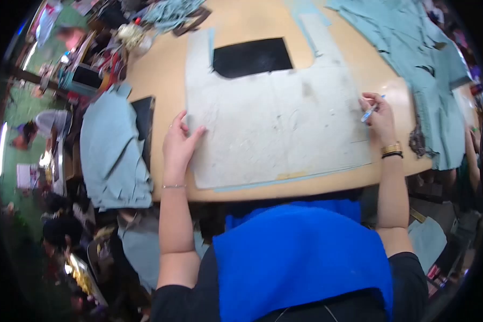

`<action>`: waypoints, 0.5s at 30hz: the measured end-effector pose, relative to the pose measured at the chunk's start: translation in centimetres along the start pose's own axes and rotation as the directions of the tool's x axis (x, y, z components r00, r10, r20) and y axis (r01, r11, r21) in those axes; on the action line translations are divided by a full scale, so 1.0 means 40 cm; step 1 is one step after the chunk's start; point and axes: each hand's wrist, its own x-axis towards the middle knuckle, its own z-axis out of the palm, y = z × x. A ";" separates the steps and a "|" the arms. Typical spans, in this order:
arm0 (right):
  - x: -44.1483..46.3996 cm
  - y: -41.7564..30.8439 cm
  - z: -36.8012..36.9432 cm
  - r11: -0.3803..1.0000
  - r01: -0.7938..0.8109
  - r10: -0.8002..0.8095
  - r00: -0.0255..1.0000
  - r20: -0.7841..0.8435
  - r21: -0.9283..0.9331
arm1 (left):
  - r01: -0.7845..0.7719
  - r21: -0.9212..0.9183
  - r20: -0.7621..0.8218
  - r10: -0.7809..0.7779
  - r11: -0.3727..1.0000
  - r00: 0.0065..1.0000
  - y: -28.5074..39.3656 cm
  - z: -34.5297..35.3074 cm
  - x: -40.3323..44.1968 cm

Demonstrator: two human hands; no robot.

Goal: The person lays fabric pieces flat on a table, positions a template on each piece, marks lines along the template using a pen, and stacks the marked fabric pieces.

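Note:
A large off-white pattern piece (pixel 273 134) with a deep cut-out lies flat on the wooden table in front of me. Light blue fabric (pixel 241 186) shows from under its lower edge and along its upper arms. My left hand (pixel 181 142) rests at the pattern's left edge, thumb and fingers apart, holding nothing. At the right edge, my right hand (pixel 380 118) is closed around a slim pen (pixel 369 113), its tip pointing down by the pattern's border. A black flat piece (pixel 255 57) sits within the cut-out, partly framed by the pattern.
Stacked light blue fabric (pixel 112 150) hangs over the table's left side beside a dark board (pixel 144 118). More blue fabric (pixel 429 70) drapes down the right side, near dark scissors (pixel 416 140). Crumpled blue cloth (pixel 172 15) lies at the far left. Other people work around.

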 end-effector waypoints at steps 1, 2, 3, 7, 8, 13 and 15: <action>-0.001 -0.013 0.009 0.999 0.014 -0.013 0.999 -0.033 0.044 | -0.081 0.014 0.017 0.081 0.997 0.997 0.048 0.012 0.025; -0.002 -0.031 0.017 0.989 0.027 -0.015 0.996 -0.087 0.145 | -0.154 0.028 0.029 0.154 0.988 0.988 0.102 0.017 0.041; -0.001 -0.047 0.028 0.968 0.046 -0.014 0.991 -0.131 0.245 | -0.219 0.045 0.037 0.217 0.975 0.975 0.140 0.028 0.050; 0.024 -0.061 0.091 0.917 0.064 -0.044 0.997 -0.059 0.394 | -0.575 0.052 0.159 0.562 0.816 0.812 0.235 0.158 0.154; 0.031 -0.062 0.117 0.922 0.066 -0.049 0.997 -0.054 0.383 | -0.588 0.051 0.214 0.566 0.807 0.796 0.257 0.179 0.174; 0.043 -0.106 0.223 0.946 0.124 -0.140 0.990 0.034 0.300 | -0.542 0.191 0.418 0.432 0.818 0.799 0.339 0.181 0.209; 0.041 -0.138 0.264 0.952 0.120 -0.146 0.987 0.072 0.283 | -0.536 0.192 0.431 0.420 0.822 0.799 0.343 0.178 0.213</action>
